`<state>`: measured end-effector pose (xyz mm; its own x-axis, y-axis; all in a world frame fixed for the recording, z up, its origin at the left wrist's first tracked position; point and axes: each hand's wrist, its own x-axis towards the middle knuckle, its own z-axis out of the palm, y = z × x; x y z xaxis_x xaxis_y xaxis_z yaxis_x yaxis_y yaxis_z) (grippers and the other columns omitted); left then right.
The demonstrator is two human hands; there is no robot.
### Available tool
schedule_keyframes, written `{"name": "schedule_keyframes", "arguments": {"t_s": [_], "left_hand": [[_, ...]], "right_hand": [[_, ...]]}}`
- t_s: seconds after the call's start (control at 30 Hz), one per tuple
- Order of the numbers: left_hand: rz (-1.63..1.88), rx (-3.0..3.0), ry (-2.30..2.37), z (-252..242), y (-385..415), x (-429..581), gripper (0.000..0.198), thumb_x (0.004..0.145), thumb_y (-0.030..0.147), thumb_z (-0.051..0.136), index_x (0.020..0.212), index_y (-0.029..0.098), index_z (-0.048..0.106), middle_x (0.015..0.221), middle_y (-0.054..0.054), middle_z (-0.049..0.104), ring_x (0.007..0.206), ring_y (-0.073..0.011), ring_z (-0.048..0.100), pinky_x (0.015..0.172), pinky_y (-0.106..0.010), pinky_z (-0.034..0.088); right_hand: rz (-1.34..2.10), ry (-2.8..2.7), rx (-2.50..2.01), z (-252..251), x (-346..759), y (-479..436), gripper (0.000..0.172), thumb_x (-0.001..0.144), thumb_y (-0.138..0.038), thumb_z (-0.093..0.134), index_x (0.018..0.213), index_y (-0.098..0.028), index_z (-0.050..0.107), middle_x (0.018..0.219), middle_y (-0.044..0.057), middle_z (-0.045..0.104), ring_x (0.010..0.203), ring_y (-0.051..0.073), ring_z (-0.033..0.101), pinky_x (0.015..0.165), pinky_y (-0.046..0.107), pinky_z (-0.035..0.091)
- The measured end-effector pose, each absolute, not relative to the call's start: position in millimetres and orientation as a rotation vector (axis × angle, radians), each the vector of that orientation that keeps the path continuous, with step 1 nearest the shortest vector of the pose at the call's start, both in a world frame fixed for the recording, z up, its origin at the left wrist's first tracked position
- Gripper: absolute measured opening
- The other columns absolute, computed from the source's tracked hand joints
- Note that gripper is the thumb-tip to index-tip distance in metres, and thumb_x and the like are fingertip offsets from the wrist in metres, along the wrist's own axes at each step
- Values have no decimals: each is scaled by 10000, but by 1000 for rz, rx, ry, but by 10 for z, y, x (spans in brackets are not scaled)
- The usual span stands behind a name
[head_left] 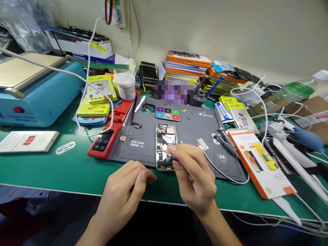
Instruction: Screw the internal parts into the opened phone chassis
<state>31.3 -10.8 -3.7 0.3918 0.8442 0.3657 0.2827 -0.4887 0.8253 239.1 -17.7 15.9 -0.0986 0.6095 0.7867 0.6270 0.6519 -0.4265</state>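
Looking down on an opened smartphone (166, 145), flat near the front edge of a dark grey repair mat (189, 131), long axis pointing away. Right hand (196, 179) clamped on a dark-handled tool (167, 161), pinched between thumb and fingertips, handle slanting across the phone's lower half, working end lost among the parts. Fingertips right at the phone's lower right edge, touching or just above, hard to tell which.

Left hand (125, 193) resting at the mat's front edge, just left of the phone's bottom corner and apart from it. Fingers curled under, thumb laid forward beside the forefinger; cannot tell whether anything sits inside the curl.

Inside the phone: bright metal frame with rounded corners, silver shields, dark blocks, a crowded patchwork. Mat matte and rubbery-looking, printed in white. Beyond the phone, a small rounded tray (167, 113) of coloured squares. Left, on the green bench cover (64, 171), a thin steel razor blade (65, 147). Right, a flat, glossy orange-and-white carton (261, 167).
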Motion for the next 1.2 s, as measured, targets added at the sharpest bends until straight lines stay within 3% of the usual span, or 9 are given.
{"name": "schedule_keyframes", "arguments": {"t_s": [0.1, 0.2, 0.33, 0.5, 0.7, 0.87, 0.97, 1.1, 1.2], "left_hand": [[1056, 1967, 951, -42, -107, 309, 339, 1141, 147, 470, 949, 232, 737, 876, 29, 735, 823, -101, 676, 775, -220, 499], [1059, 1965, 949, -46, -105, 313, 335, 1137, 141, 471, 948, 232, 733, 876, 34, 736, 820, -99, 674, 777, -219, 497], [1071, 1960, 944, -47, -97, 319, 336, 1139, 147, 468, 945, 237, 728, 866, 40, 733, 806, -100, 673, 768, -223, 496], [1067, 1965, 940, -47, -95, 314, 332, 1139, 152, 467, 942, 241, 719, 862, 43, 730, 800, -104, 666, 759, -231, 491], [1072, 1964, 940, -72, -107, 322, 323, 1143, 153, 458, 968, 254, 710, 879, 55, 734, 803, -102, 660, 762, -235, 483], [1064, 1970, 958, -87, -124, 310, 335, 1148, 176, 457, 956, 257, 718, 873, 51, 730, 812, -101, 671, 767, -221, 497], [1072, 2001, 951, -94, -114, 291, 340, 1142, 168, 459, 951, 262, 724, 864, 52, 733, 816, -93, 692, 756, -187, 514], [1085, 2066, 910, -121, -82, 269, 321, 1129, 151, 467, 985, 273, 726, 884, 59, 750, 822, -80, 714, 768, -147, 534], [1079, 2102, 885, -137, -66, 261, 311, 1124, 157, 470, 985, 273, 724, 879, 55, 753, 810, -81, 722, 763, -137, 543]], "right_hand": [[-42, -1768, -1011, 150, 2398, -185, 573, 992, 26, 626, 1493, -245, 687, 1126, 64, 759, 1018, 207, 714, 885, 388, 629], [-19, -1782, -999, 139, 2404, -191, 624, 990, 65, 577, 1536, -228, 650, 1232, 86, 750, 1118, 221, 715, 932, 409, 625], [-31, -1790, -997, 133, 2399, -194, 685, 964, 107, 556, 1549, -241, 638, 1163, 62, 750, 1050, 195, 709, 891, 381, 614], [22, -1820, -1000, 100, 2384, -202, 723, 975, 54, 602, 1652, -185, 515, 1333, 115, 740, 1178, 242, 719, 1007, 449, 615], [130, -1621, -1058, -22, 2365, -270, 843, 986, 35, 667, 1731, -226, 371, 1228, 94, 775, 1069, 227, 767, 922, 403, 674], [187, -1614, -1077, -25, 2314, -296, 762, 1004, 7, 663, 1676, -286, 456, 1351, 94, 735, 1051, 206, 775, 954, 400, 687], [257, -1426, -1054, 96, 2368, -267, 634, 1063, -49, 604, 1623, -325, 494, 1198, 43, 770, 1033, 191, 783, 928, 374, 701], [221, -1046, -1225, 325, 2784, -248, 419, 1116, -235, 590, 1527, -317, 567, 1058, 24, 739, 889, 174, 747, 735, 297, 671], [77, -1133, -1572, 409, 3241, -310, 465, 1065, -342, 686, 1515, -264, 595, 995, 29, 723, 879, 191, 730, 715, 289, 619]]}}
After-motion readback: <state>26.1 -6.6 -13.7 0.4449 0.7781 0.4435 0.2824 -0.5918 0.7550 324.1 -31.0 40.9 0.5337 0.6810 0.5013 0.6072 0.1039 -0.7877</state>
